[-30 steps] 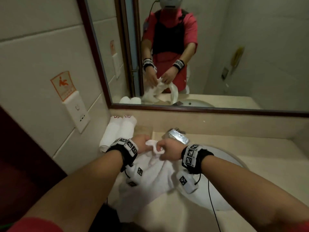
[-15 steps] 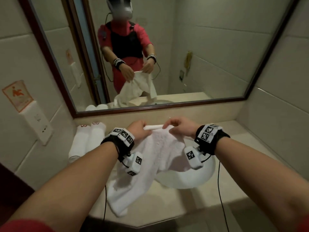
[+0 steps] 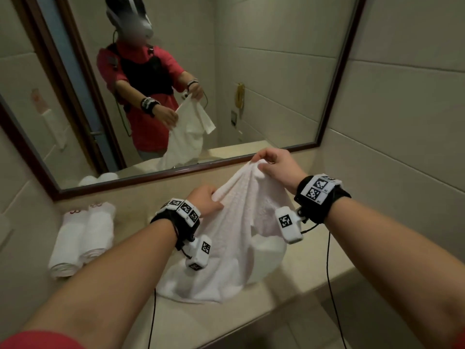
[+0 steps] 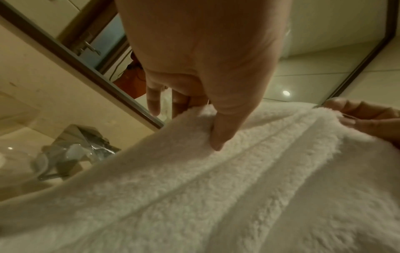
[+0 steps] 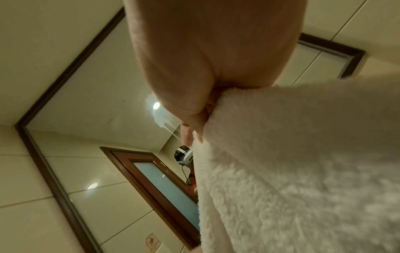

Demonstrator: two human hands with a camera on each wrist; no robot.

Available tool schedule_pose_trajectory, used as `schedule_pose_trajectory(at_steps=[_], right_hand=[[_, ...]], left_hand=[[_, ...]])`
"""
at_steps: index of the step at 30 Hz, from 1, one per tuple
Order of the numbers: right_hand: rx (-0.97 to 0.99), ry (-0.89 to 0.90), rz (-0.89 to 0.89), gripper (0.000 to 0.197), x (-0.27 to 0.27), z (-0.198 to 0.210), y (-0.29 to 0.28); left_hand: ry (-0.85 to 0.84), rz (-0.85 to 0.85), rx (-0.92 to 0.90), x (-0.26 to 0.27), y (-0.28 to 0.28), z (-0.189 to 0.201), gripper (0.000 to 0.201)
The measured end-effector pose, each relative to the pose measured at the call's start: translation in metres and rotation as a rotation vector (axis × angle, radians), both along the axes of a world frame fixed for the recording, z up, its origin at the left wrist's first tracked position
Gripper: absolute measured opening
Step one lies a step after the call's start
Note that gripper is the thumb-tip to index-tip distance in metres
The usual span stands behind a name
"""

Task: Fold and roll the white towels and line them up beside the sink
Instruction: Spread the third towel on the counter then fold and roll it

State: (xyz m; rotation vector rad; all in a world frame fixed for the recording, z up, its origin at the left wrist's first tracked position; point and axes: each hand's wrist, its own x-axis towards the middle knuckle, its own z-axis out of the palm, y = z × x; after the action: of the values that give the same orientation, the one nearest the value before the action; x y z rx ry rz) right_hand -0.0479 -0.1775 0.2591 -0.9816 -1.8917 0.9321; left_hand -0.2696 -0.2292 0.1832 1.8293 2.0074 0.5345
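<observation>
A: Where is the white towel hanging?

B: It is hanging between both hands above the desk. The right hand is pinching one top corner, raised higher; the left hand is pinching the top edge lower down, thumb pressing into the pile.

A: And the lower part?

B: It is trailing onto the desk and covering most of the sink, so only a white strip of basin is showing.

A: Anything beside it?

B: Two rolled towels are lying side by side, touching, on the desk to the left, well apart from the hands. The faucet is showing blurred in the left wrist view, and the mirror is reflecting the person.
</observation>
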Motion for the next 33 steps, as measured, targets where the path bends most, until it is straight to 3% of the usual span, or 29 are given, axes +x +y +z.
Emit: schedule_pose_trajectory(at_steps=[3, 6, 9, 12, 17, 20, 25, 29, 33], right_hand=[[0.053, 0.026, -0.093, 0.024, 0.035, 0.005, 0.012], [0.095, 0.020, -0.197, 0.024, 0.077, 0.008, 0.025], [0.107, 0.071, -0.306, 0.029, 0.118, 0.009, 0.039], [0.118, 0.132, -0.410, 0.037, 0.157, 0.014, 0.048], [0.119, 0.122, -0.535, 0.037, 0.217, 0.013, 0.050], [0.057, 0.108, -0.605, 0.033, 0.248, 0.000, 0.048], [0.006, 0.038, -0.662, 0.025, 0.284, -0.019, 0.038], [-0.078, -0.131, -0.575, 0.028, 0.290, -0.031, 0.033], [-0.021, -0.369, -0.150, 0.061, 0.268, -0.027, 0.013]], left_hand=[[-0.015, 0.020, -0.010, 0.024, 0.012, 0.005, 0.019], [-0.120, 0.101, 0.136, 0.052, 0.026, 0.021, 0.021], [-0.177, 0.019, 0.197, 0.085, 0.036, 0.048, 0.023], [-0.066, -0.104, 0.076, 0.115, 0.040, 0.057, 0.015], [0.270, -0.057, -0.138, 0.142, 0.042, 0.022, 0.029], [0.241, -0.090, -0.174, 0.153, 0.042, 0.007, 0.026], [0.111, -0.065, -0.021, 0.193, 0.042, 0.017, 0.027], [0.019, -0.168, 0.053, 0.233, 0.046, 0.041, 0.030], [0.020, -0.288, 0.155, 0.277, 0.046, 0.063, 0.022]])
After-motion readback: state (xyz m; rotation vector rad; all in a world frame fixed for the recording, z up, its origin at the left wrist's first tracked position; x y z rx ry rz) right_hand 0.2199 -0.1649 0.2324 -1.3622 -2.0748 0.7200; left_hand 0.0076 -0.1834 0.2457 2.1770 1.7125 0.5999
